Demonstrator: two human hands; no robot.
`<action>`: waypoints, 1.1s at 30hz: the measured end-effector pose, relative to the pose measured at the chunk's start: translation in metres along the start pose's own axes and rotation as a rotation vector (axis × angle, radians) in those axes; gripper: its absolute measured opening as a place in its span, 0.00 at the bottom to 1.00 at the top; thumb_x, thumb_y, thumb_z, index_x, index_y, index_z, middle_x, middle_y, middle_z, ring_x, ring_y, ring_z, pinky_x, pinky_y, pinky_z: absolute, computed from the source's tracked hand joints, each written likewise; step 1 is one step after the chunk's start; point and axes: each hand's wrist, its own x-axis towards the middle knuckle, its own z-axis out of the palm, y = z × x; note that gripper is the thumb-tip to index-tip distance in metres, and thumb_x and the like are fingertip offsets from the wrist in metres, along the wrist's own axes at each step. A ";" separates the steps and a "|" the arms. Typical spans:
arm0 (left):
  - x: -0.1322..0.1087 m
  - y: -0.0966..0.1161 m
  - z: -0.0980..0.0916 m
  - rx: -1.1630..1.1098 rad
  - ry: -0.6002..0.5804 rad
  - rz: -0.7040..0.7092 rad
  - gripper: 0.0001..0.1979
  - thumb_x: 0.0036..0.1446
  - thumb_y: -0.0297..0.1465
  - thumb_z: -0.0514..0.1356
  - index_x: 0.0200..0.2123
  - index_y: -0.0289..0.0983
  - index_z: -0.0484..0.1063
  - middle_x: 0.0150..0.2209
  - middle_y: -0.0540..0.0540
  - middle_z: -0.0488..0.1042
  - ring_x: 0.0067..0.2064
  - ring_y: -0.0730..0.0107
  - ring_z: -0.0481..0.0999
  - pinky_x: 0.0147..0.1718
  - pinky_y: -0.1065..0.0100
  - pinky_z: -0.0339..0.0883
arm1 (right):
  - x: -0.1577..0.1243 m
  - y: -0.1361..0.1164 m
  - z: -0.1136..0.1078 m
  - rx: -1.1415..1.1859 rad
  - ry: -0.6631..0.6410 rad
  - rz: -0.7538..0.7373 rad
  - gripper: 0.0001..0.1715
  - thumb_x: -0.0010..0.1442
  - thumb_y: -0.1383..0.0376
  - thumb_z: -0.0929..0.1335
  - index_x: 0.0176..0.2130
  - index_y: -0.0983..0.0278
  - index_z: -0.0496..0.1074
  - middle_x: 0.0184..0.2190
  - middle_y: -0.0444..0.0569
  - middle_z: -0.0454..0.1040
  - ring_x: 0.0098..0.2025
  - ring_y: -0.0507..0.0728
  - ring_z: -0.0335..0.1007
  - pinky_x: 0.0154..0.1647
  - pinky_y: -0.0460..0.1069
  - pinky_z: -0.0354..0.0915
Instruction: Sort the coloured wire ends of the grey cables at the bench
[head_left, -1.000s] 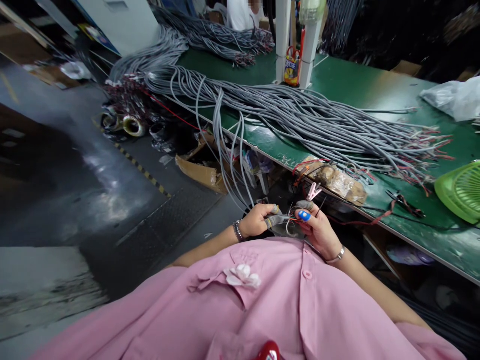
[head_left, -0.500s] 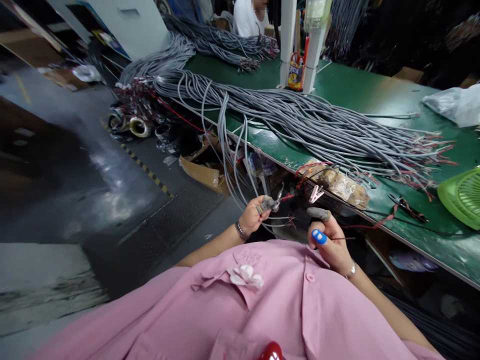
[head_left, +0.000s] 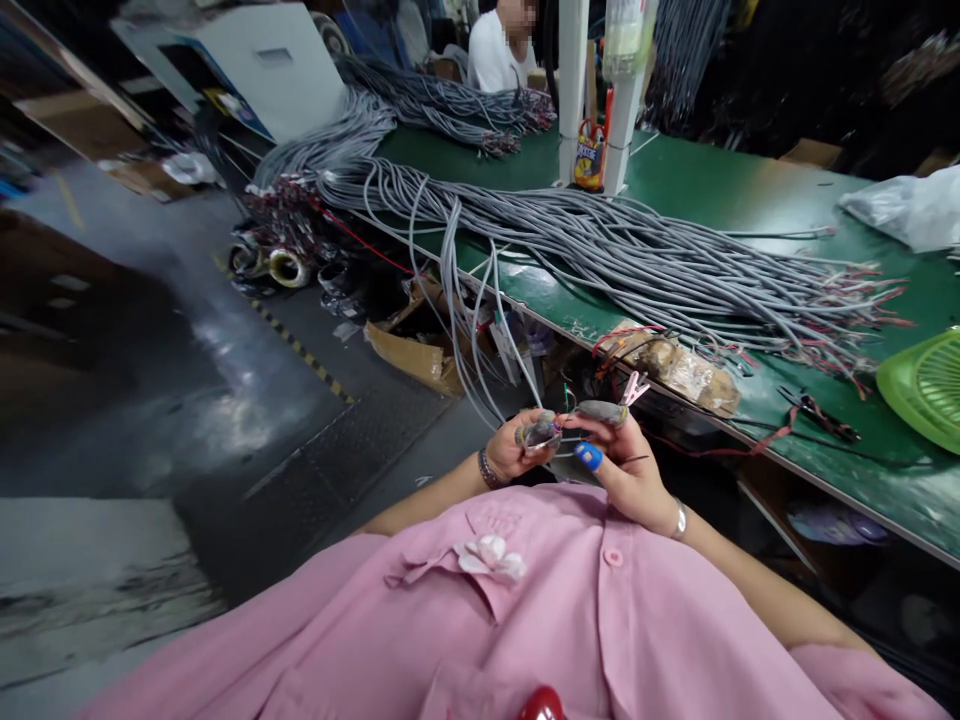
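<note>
My left hand [head_left: 519, 445], with grey finger cots, is closed around the stripped end of a grey cable [head_left: 523, 360]. Short coloured wires [head_left: 567, 398], one of them green, stick up by its fingertips. My right hand [head_left: 626, 465] has come up against these wires, its grey-covered finger stretched over them and its blue-covered thumb below. A thin dark rod [head_left: 637, 458] pokes out from behind that thumb; its other end is hidden in the hand. Just beyond the right fingers is a pink clip [head_left: 635, 388] near the table edge.
Grey cables [head_left: 570, 225] lie in a long bundle across the green table [head_left: 697, 175]. A taped block [head_left: 679, 370], cutters [head_left: 821, 415] and a green basket [head_left: 922, 390] sit along the near side. A cardboard box [head_left: 412, 350] is below. A person [head_left: 495, 50] sits behind.
My right hand has moved left to meet the wires at my left hand. The wires at the left fingertips have turned, and green now shows. The view has shifted slightly.
</note>
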 end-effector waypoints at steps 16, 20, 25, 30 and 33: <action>0.000 0.003 0.014 0.064 0.023 -0.059 0.15 0.44 0.36 0.69 0.28 0.32 0.70 0.16 0.52 0.64 0.12 0.83 0.55 0.12 0.78 0.48 | -0.009 0.007 -0.003 -0.263 0.072 -0.184 0.27 0.64 0.63 0.67 0.61 0.56 0.61 0.53 0.54 0.74 0.49 0.60 0.74 0.50 0.57 0.71; 0.000 0.003 0.013 0.093 0.010 -0.077 0.17 0.40 0.37 0.72 0.28 0.32 0.70 0.17 0.53 0.65 0.13 0.83 0.55 0.12 0.77 0.47 | -0.007 0.004 -0.006 -0.357 -0.020 -0.216 0.29 0.64 0.66 0.66 0.63 0.55 0.60 0.51 0.52 0.76 0.52 0.59 0.74 0.55 0.57 0.69; -0.001 0.007 0.016 0.269 -0.018 -0.104 0.20 0.40 0.40 0.72 0.27 0.30 0.72 0.13 0.54 0.62 0.13 0.84 0.54 0.13 0.77 0.47 | -0.007 0.009 -0.016 -0.663 -0.132 -0.333 0.31 0.60 0.72 0.65 0.60 0.54 0.65 0.47 0.51 0.78 0.48 0.60 0.75 0.50 0.56 0.70; 0.003 0.024 0.019 0.475 -0.112 -0.175 0.23 0.41 0.45 0.72 0.26 0.29 0.73 0.16 0.52 0.65 0.14 0.84 0.54 0.13 0.78 0.43 | -0.007 0.008 -0.027 -0.744 -0.126 -0.363 0.23 0.58 0.70 0.65 0.53 0.56 0.72 0.43 0.53 0.76 0.42 0.59 0.73 0.41 0.53 0.70; 0.007 0.040 0.025 0.640 -0.256 -0.166 0.22 0.44 0.45 0.71 0.27 0.29 0.76 0.19 0.47 0.70 0.18 0.79 0.62 0.17 0.77 0.55 | -0.006 0.003 -0.033 -0.594 -0.205 -0.227 0.10 0.61 0.65 0.66 0.41 0.58 0.77 0.36 0.50 0.75 0.36 0.56 0.70 0.37 0.51 0.67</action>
